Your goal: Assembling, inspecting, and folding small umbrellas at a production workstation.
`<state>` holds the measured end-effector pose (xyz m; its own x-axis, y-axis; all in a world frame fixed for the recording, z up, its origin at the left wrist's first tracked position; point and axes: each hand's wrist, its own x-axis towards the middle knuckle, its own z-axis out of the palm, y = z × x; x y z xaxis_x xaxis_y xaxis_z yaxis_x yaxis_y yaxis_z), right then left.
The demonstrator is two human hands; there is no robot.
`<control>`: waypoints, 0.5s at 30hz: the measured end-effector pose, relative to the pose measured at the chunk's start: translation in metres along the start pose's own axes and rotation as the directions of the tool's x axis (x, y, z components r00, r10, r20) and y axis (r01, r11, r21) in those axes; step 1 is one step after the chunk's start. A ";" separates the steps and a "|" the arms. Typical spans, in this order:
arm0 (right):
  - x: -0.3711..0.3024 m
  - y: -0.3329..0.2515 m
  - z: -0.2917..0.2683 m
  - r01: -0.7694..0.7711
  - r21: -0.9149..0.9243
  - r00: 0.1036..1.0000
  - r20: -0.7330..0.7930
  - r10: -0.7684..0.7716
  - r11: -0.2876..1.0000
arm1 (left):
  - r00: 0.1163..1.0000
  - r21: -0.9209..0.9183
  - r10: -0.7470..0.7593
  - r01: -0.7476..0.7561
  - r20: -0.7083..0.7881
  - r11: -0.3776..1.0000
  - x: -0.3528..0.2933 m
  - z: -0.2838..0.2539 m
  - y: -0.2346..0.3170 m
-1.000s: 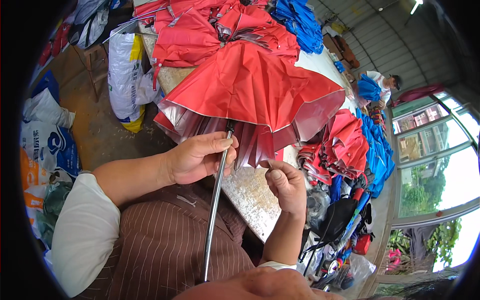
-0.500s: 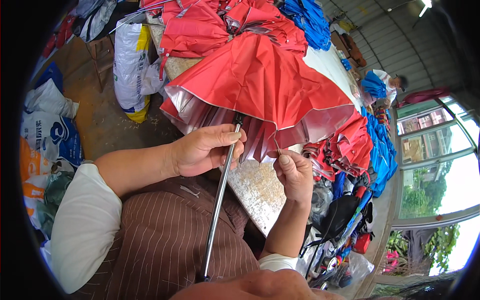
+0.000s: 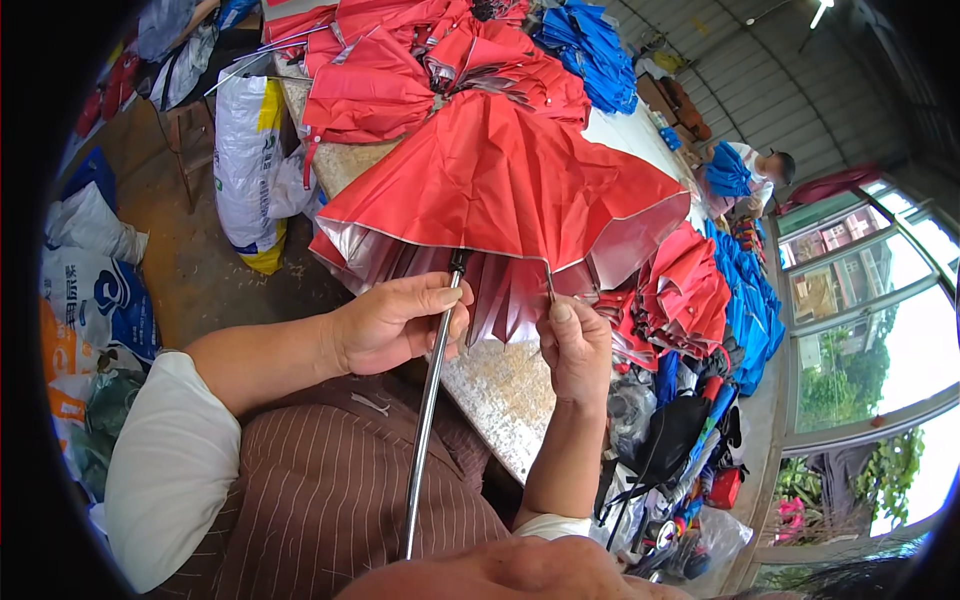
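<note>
Umbrella of red fabric w/ silver underside (image 3: pixel 510 190) is hanging partly folded at 12 o'clock of ctr, its straight shiny metal shaft (image 3: pixel 428 410) running down twd 6–7 o'clock. Left hand (image 3: pixel 405 318), at 9 o'clock nr ctr, is pinching the shaft btwn thumb & fingers, just below the red fabric. Right hand (image 3: pixel 577 345), approx 4 o'clock, is pinching a thin dark strip (image 3: pixel 551 284) at the fabric's edge; can't tell exactly what that strip is. Behind, heap of crumpled red umbrellas (image 3: pixel 370 90) is lying at 11–12 o'clock on a pale worn tabletop (image 3: pixel 500 395). Blue fabric bundle (image 3: pixel 590 55) is lying at 1; co-worker in white top (image 3: pixel 763 186) is holding folded blue fabric (image 3: pixel 728 170) at 2; pleated red fabric bundle (image 3: pixel 685 295) is resting at 3. White-&-yellow woven sack (image 3: pixel 245 170) is standing at 10.
</note>
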<state>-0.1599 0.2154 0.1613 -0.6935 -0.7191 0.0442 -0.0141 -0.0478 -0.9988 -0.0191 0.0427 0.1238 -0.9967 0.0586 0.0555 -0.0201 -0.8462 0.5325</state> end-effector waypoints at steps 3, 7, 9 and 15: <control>-0.013 0.002 -0.010 0.197 0.012 0.932 0.308 -0.191 0.980 | 1.000 -0.002 0.011 -0.011 0.013 1.000 0.002 -0.005 0.001; -0.012 0.011 -0.012 0.017 -0.043 0.998 0.066 -0.014 0.999 | 0.999 -0.027 0.019 -0.018 0.034 0.999 0.005 -0.010 0.001; -0.008 0.009 -0.008 0.005 -0.039 0.999 0.040 -0.003 0.999 | 1.000 -0.007 0.011 -0.011 0.018 1.000 0.005 -0.009 0.001; 0.006 -0.006 0.006 -0.004 -0.036 1.000 0.026 0.005 0.999 | 1.000 0.015 -0.014 0.015 -0.013 1.000 0.003 -0.004 0.002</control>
<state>-0.1592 0.2072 0.1676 -0.6745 -0.7372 0.0402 -0.0371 -0.0205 -0.9991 -0.0227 0.0396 0.1217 -0.9973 0.0638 0.0367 -0.0335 -0.8374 0.5456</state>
